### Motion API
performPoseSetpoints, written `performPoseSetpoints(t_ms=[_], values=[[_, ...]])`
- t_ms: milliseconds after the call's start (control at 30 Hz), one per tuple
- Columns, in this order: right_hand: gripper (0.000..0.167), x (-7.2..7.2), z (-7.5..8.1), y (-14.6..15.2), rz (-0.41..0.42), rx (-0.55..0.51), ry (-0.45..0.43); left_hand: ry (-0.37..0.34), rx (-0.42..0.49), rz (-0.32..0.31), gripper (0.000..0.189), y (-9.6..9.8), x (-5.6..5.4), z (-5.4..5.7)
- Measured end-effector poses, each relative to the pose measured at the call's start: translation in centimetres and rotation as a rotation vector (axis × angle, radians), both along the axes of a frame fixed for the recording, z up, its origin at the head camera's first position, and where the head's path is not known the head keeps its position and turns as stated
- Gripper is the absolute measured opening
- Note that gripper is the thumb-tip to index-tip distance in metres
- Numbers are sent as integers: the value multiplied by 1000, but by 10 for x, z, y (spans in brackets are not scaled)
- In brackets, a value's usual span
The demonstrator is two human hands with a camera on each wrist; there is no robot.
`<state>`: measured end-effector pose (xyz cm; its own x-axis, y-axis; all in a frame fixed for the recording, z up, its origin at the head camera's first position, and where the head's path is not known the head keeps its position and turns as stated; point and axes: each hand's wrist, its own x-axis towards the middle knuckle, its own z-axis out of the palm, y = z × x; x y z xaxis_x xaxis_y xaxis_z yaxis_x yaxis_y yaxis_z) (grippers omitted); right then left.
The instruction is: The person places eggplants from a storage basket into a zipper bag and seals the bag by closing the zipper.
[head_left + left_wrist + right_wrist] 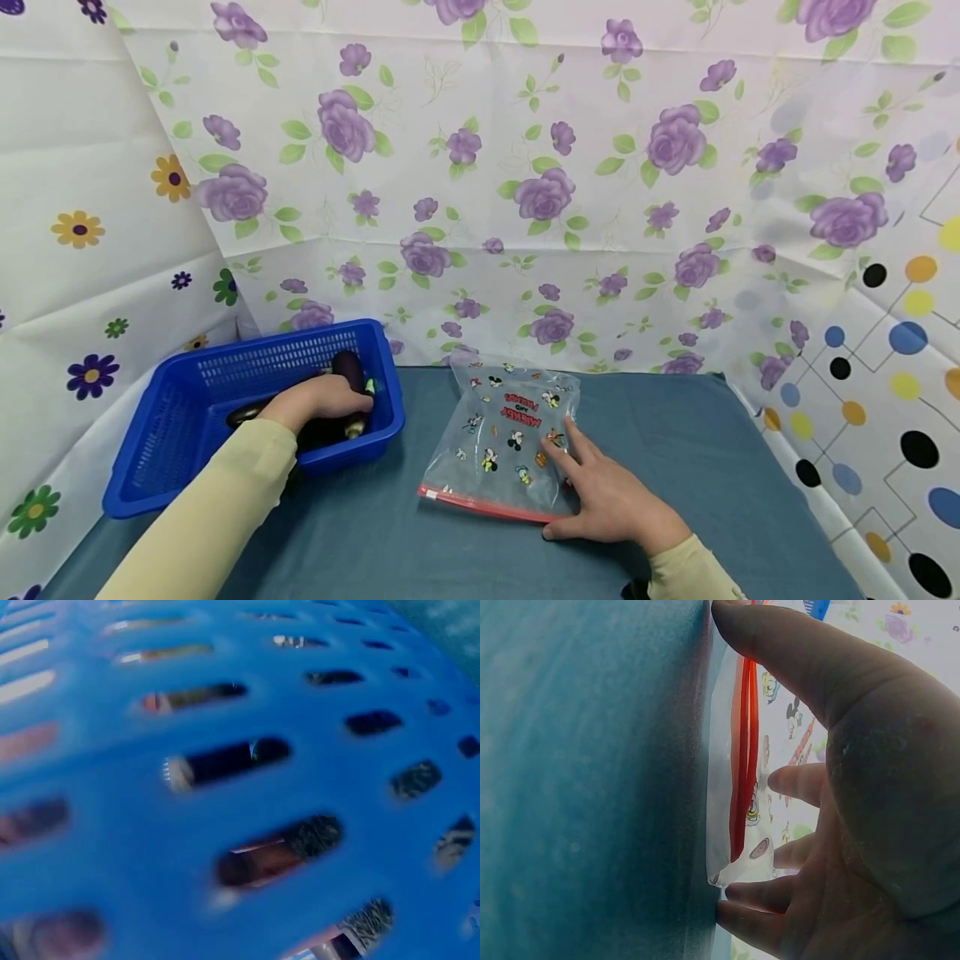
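My left hand (326, 398) reaches down into the blue plastic basket (161, 442), among dark, glossy purple eggplants (347, 365). Its fingertips are hidden behind the hand in the head view, so I cannot tell whether they grip one. Perforated basket wall (135, 825) fills the left wrist view, with blurred bits showing through the slots. A clear zip bag (480, 442) printed with cartoon figures lies flat on the table, its red zip strip (487, 503) towards me. My right hand (611, 496) rests at the bag's right edge, fingers spread and thumb by the zip's end.
A blue-grey cloth (675, 442) covers the table. Flowered sheeting (480, 167) hangs behind it, and more patterned sheets stand along the left and right sides. The basket sits at the back left, against the left sheet.
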<state>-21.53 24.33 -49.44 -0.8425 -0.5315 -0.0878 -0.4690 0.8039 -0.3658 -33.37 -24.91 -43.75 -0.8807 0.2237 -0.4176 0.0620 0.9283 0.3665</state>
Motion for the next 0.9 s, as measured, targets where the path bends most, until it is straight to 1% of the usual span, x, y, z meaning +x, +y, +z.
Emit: performPoseSetpoints(t_ms=[33, 67, 133, 167, 200, 233, 267, 367, 433, 533, 633, 700, 800, 900], values=[[121, 0, 0, 0, 1, -2, 0, 3, -22, 7, 49, -1, -5, -5], [122, 0, 0, 0, 1, -2, -1, 8, -42, 13, 50, 0, -6, -6], [122, 0, 0, 0, 1, 1, -1, 14, -81, 36, 54, 3, -4, -6], [122, 0, 0, 1, 1, 1, -2, 20, -93, 51, 55, 9, 2, 2], [122, 0, 0, 1, -1, 2, -2, 29, -105, 61, 56, 12, 5, 4], [122, 0, 1, 1, -2, 1, -4, 33, -109, 68, 56, 17, 13, 14], [122, 1, 1, 2, -2, 2, -4, 40, -111, 70, 56, 20, 20, 20], [121, 1, 2, 2, -2, -1, -8, 62, -123, 79, 55, 21, 28, 29], [121, 1, 2, 1, -1, 0, -11, 67, -134, 95, 54, 19, 31, 32], [121, 1, 2, 1, -2, 2, -15, 70, -137, 114, 50, 15, 31, 32], [121, 1, 2, 0, -4, 4, -12, 74, -123, 128, 43, 10, 30, 31], [121, 1, 2, 0, -5, 4, -8, 77, -108, 141, 37, 8, 31, 32], [121, 1, 1, 0, -2, 4, -5, 88, -89, 151, 35, 5, 34, 35], [121, 1, 1, -1, -1, 2, -5, 100, -74, 152, 39, 1, 36, 36]])
